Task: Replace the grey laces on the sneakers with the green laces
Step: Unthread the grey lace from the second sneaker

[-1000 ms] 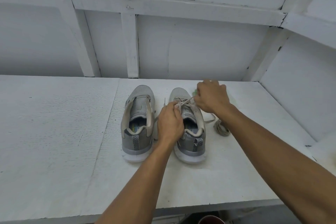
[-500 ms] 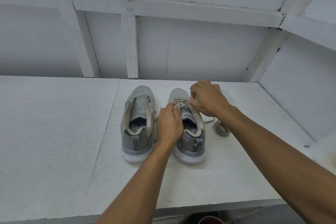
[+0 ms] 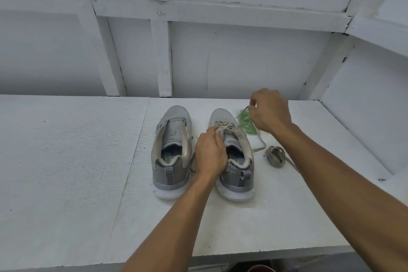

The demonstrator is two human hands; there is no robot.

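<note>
Sneakers stand side by side on the white table (image 3: 66, 161), toes toward the wall. The left sneaker (image 3: 172, 152) has bare eyelets and an open tongue. Just right of it, the left hand (image 3: 210, 153) rests on the inner edge of the right sneaker (image 3: 234, 157), thumb and forefinger pinched on the grey lace (image 3: 225, 126) where it crosses the upper eyelets. That lace runs up and to the right, out of the shoe, to the right hand (image 3: 269, 111), which is raised above the table past the toe and nips the lace end between its fingertips. Beneath that hand lie the green laces (image 3: 246, 125), touching neither hand. Near the right forearm sits a coiled grey lace (image 3: 276, 157), loose on the table.
</note>
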